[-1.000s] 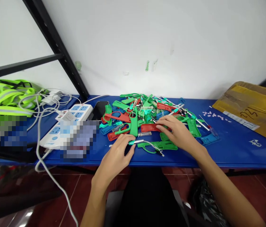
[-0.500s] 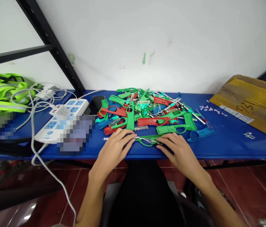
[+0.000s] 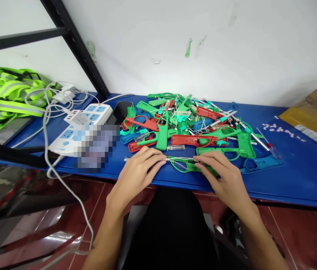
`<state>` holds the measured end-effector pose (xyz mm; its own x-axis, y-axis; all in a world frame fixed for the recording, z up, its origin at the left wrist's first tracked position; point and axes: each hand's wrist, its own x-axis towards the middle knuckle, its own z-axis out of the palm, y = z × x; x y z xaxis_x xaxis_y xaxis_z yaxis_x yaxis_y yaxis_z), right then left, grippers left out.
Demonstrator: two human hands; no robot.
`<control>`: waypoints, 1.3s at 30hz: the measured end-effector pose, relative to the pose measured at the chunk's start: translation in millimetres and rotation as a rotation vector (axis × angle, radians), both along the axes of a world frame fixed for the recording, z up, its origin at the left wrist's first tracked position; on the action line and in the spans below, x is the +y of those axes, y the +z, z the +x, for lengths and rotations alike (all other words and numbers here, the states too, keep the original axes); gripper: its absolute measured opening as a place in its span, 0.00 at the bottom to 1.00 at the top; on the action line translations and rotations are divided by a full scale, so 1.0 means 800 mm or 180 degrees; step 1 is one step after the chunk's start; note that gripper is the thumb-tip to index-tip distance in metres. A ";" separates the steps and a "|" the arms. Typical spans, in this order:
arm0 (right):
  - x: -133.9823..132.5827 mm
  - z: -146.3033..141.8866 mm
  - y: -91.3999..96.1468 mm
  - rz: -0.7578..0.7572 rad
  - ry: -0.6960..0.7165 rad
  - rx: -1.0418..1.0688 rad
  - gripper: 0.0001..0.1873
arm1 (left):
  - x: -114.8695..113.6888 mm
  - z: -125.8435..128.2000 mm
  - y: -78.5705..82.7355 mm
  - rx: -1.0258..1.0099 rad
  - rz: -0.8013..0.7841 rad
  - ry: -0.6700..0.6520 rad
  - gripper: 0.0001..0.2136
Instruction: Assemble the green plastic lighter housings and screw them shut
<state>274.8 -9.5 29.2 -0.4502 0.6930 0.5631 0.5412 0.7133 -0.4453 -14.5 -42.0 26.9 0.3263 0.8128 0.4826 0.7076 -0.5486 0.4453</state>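
At the near edge of the table, my left hand (image 3: 143,167) is closed, thumb and fingers pinching a thin metal lighter tube (image 3: 126,159) whose tip sticks out to the left. Thin white wires (image 3: 179,159) run from it across to my right hand (image 3: 221,170). That hand is closed too, its fingertips pinching the wires beside a small dark piece. Beneath the wires lies a green lighter casing half (image 3: 179,167), partly covered by my right hand. Just behind my hands is a heap of green, red and blue lighter casings (image 3: 186,140) with metal tubes and wires among them.
A white power strip (image 3: 71,137) with tangled cables and a blurred-out flat object stand on the left, near a dark phone (image 3: 123,110). Further left lie fluorescent yellow reflective straps (image 3: 12,93). On the right are a taped cardboard box (image 3: 316,108), small white bits (image 3: 279,129) and a blue casing (image 3: 265,164).
The view has shifted and tilted to the right. The wires now look straighter between my hands, which are slightly further apart and still pinching.
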 end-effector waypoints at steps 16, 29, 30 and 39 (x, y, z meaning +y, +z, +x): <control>0.007 0.012 0.005 -0.1300 0.0387 0.0126 0.08 | 0.004 0.001 0.002 0.0219 -0.0044 0.0212 0.10; 0.002 0.012 0.007 -0.1080 0.0297 -0.0081 0.12 | 0.003 0.000 0.006 0.0211 -0.0216 0.0175 0.09; 0.002 0.012 0.007 -0.1057 0.0273 -0.0095 0.12 | 0.003 0.000 0.007 0.0214 -0.0224 0.0167 0.09; 0.002 0.010 0.010 -0.0931 0.0228 -0.0174 0.11 | 0.000 0.002 0.006 0.0133 -0.0241 0.0164 0.07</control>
